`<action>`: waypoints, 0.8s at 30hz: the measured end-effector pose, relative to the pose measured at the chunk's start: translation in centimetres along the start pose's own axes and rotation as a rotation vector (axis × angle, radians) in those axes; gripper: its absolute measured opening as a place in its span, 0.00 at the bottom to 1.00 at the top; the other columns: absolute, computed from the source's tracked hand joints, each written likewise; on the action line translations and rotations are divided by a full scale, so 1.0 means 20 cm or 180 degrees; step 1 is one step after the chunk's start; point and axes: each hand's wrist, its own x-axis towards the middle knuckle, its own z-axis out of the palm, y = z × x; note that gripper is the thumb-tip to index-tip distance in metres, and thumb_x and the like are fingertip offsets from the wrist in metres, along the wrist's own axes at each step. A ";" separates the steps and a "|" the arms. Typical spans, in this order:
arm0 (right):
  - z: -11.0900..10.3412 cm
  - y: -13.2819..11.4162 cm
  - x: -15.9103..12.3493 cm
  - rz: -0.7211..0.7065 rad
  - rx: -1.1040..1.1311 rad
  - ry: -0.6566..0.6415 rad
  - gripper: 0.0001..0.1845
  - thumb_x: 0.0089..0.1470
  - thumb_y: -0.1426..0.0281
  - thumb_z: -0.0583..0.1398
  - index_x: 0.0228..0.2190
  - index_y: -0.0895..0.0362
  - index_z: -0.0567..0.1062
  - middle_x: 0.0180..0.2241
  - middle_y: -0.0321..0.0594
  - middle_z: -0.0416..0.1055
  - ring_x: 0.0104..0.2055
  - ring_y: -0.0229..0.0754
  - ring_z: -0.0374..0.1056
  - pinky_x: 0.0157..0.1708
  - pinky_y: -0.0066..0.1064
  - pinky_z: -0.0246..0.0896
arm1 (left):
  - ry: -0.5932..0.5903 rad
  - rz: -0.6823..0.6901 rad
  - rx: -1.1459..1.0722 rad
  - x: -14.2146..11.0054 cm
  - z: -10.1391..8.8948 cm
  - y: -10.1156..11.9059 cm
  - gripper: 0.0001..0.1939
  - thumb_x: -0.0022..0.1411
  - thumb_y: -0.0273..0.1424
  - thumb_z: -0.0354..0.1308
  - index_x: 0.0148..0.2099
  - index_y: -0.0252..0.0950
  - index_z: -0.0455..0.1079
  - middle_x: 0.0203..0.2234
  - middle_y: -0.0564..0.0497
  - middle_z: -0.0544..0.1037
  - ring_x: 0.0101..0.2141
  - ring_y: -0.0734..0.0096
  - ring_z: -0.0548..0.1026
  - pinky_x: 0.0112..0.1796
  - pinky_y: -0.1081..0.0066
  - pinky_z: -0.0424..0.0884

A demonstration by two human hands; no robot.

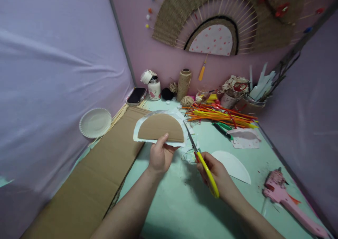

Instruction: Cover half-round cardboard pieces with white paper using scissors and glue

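Observation:
My left hand grips a half-round piece of cardboard by its straight lower edge, thumb on top and fingers underneath. A white paper border sticks out all around the cardboard. In my right hand is a pair of scissors with yellow and red handles. The blades point up and away, their tips just right of the paper border and apart from it. Small paper scraps lie on the table between my hands. A white half-round piece rests beyond my right hand.
A pink glue gun lies at the right edge. Long cardboard covers the left side, with a white plate beside it. At the back stand a bottle, a twine spool, coloured sticks and green-handled pliers.

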 end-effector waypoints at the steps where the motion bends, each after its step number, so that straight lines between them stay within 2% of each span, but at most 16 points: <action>1: 0.00 0.00 0.00 0.0001 -0.0003 -0.0002 0.27 0.44 0.44 0.63 0.26 0.53 0.62 0.17 0.27 0.57 0.16 0.32 0.53 0.14 0.25 0.50 | -0.0001 -0.0002 -0.0006 0.00 0.00 0.00 0.21 0.50 0.27 0.65 0.48 0.35 0.74 0.31 0.51 0.82 0.32 0.67 0.79 0.41 0.64 0.74; 6: 0.00 0.00 0.00 0.0036 0.0093 0.0022 0.28 0.43 0.43 0.64 0.25 0.53 0.62 0.17 0.26 0.57 0.15 0.31 0.53 0.14 0.25 0.49 | -0.0036 -0.0047 -0.0020 0.00 -0.01 0.00 0.19 0.51 0.27 0.63 0.48 0.34 0.74 0.31 0.50 0.82 0.32 0.67 0.79 0.40 0.63 0.74; 11: -0.01 0.02 0.00 -0.0003 0.0098 0.0065 0.26 0.48 0.43 0.61 0.28 0.53 0.63 0.18 0.27 0.57 0.16 0.31 0.51 0.14 0.25 0.47 | -0.0058 -0.0069 -0.0046 0.00 -0.01 0.00 0.19 0.51 0.26 0.63 0.48 0.34 0.74 0.31 0.49 0.82 0.32 0.65 0.79 0.41 0.62 0.74; 17: -0.01 0.06 0.01 -0.0299 0.0258 -0.0232 0.26 0.49 0.44 0.61 0.33 0.53 0.62 0.23 0.28 0.58 0.20 0.31 0.50 0.19 0.25 0.48 | -0.0079 -0.0125 -0.0080 0.01 -0.01 0.00 0.18 0.52 0.26 0.62 0.47 0.33 0.75 0.30 0.49 0.82 0.31 0.64 0.79 0.39 0.61 0.75; 24: -0.01 0.01 0.00 -0.0231 -0.0207 -0.0069 0.20 0.50 0.51 0.60 0.30 0.53 0.61 0.23 0.29 0.57 0.22 0.33 0.51 0.20 0.26 0.47 | 0.0081 -0.0428 -0.0270 0.02 0.01 0.03 0.16 0.56 0.23 0.56 0.47 0.32 0.75 0.29 0.48 0.82 0.32 0.65 0.80 0.44 0.62 0.73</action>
